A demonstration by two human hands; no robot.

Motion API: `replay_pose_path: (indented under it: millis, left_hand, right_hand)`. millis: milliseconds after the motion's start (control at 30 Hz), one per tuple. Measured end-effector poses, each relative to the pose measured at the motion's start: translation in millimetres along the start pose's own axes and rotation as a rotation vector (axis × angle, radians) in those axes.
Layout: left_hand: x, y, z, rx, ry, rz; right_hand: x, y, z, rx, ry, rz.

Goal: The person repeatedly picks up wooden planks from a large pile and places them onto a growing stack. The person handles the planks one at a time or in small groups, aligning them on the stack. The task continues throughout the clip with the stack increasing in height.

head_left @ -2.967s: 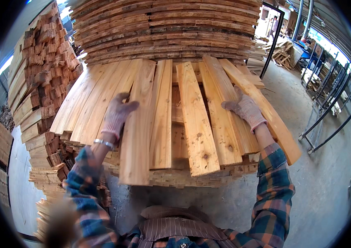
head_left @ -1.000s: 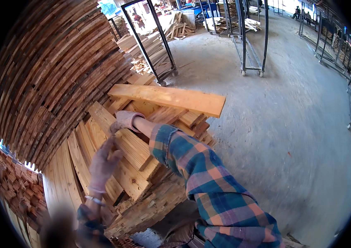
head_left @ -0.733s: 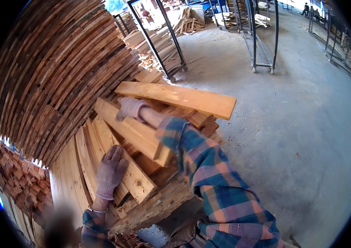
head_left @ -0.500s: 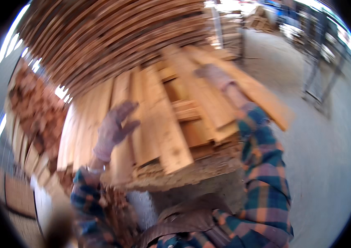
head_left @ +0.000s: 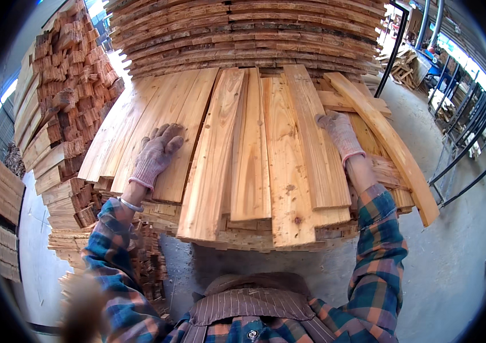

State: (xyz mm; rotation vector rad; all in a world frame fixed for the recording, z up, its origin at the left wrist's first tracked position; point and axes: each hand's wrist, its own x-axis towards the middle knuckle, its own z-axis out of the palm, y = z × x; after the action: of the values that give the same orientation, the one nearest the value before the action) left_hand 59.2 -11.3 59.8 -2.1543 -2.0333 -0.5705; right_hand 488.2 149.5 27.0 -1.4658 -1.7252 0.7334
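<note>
Both gloved hands lay flat on the fanned layer of pale planks (head_left: 254, 154) topping a low stack. The left hand (head_left: 156, 153), fingers spread open, pressed a left-side board, apparently steadying it. The right hand (head_left: 340, 132), fingers loosely extended and gripping nothing, rested on a long plank (head_left: 318, 143) near the angled outer board (head_left: 389, 143).

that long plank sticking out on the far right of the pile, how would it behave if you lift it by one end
The angled plank looks stiff: long, flat, sawn wood with no sag. It overhangs the stack's edge, so it would likely pivot or tip. The right hand, gloved, suggests rough, splintery faces, not slippery.
</note>
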Motion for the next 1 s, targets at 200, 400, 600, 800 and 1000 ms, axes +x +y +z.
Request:
replay_pose_path:
  millis: [200,400,600,800,1000]
  left_hand:
    - [-1,-10,0,-0.018,-0.023,-0.021]
    - [-5,-15,-4,-0.121,-0.028,-0.106]
    - [-10,-29,9,-0.333,-0.007,-0.081]
    - [-6,-32,8,-0.385,0.013,-0.081]
    - [26,-18,16,-0.732,-0.116,-0.172]
  right_hand:
    - [-29,-40,15,-0.425,-0.032,-0.122]
    - [-36,-107,7,-0.598,-0.243,-0.116]
    - [-23,-102,8,-0.626,-0.169,0.018]
    - [-16,-50,-40,-0.605,-0.130,-0.023]
    - [5,-3,-41,-0.623,-0.166,-0.075]
